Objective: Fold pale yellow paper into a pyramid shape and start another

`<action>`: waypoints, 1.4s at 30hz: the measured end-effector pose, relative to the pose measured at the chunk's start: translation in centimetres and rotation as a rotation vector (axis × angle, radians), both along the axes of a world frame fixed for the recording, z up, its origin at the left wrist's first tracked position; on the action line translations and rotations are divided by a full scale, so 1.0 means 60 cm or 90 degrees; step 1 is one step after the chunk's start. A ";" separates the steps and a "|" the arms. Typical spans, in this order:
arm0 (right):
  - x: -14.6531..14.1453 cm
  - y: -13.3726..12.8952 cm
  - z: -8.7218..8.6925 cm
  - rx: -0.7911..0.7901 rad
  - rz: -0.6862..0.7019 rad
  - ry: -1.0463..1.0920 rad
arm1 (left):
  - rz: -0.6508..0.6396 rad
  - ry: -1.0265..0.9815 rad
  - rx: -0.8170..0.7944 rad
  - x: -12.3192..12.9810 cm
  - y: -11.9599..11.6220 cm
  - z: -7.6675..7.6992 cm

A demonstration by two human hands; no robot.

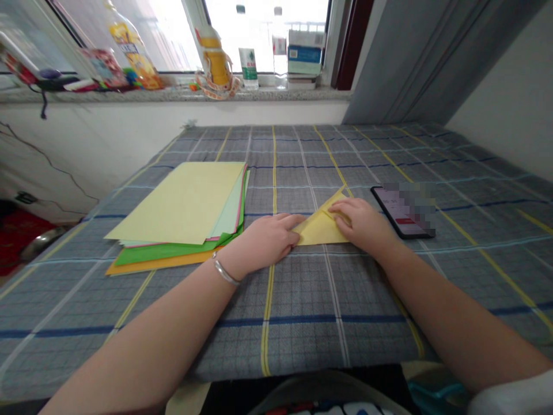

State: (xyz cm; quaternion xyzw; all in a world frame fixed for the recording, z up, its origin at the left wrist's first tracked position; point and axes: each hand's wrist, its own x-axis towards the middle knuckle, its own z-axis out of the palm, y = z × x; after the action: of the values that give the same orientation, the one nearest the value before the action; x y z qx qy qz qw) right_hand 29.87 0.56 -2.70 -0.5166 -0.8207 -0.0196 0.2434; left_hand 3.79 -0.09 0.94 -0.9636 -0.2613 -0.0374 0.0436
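Well, left of the folded yellow paper (322, 227) lies a stack of coloured paper (185, 202); the left hand (265, 239) sits open, its fingertips touching the paper's left corner; the paper's long edge runs sideways, its point aimed away from the person; the right hand (360, 223), nearer, rests open on top, gripping nothing; a phone (401, 213) lies right of it.

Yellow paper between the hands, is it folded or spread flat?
Folded: the yellow paper makes a triangle, a flap showing under the right hand.
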 end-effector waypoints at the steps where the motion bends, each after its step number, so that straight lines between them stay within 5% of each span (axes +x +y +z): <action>1: 0.000 0.002 -0.003 -0.021 0.007 -0.014 | -0.010 -0.006 0.001 0.000 0.000 -0.002; 9: 0.002 0.012 -0.010 -0.096 0.027 -0.043 | -0.057 -0.007 0.006 0.006 0.001 -0.021; 15: 0.008 0.017 -0.021 -0.095 -0.208 0.147 | -0.084 -0.013 0.017 0.014 0.000 -0.029; 22: 0.013 0.019 -0.023 -0.003 -0.111 0.141 | -0.083 -0.045 -0.024 0.018 -0.002 -0.030; 31: 0.015 0.024 -0.036 -0.017 -0.146 -0.035 | -0.044 -0.062 -0.025 0.021 0.004 -0.042; 42: 0.008 0.026 -0.033 -0.033 -0.119 -0.007 | 0.059 -0.129 -0.005 0.040 -0.001 -0.052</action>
State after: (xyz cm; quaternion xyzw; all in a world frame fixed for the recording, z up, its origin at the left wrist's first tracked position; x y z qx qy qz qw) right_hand 30.35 2.12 -4.65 -0.5967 -0.7706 -0.0237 0.2228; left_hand 6.21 -0.13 -2.18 -0.9418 -0.3088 -0.1318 0.0145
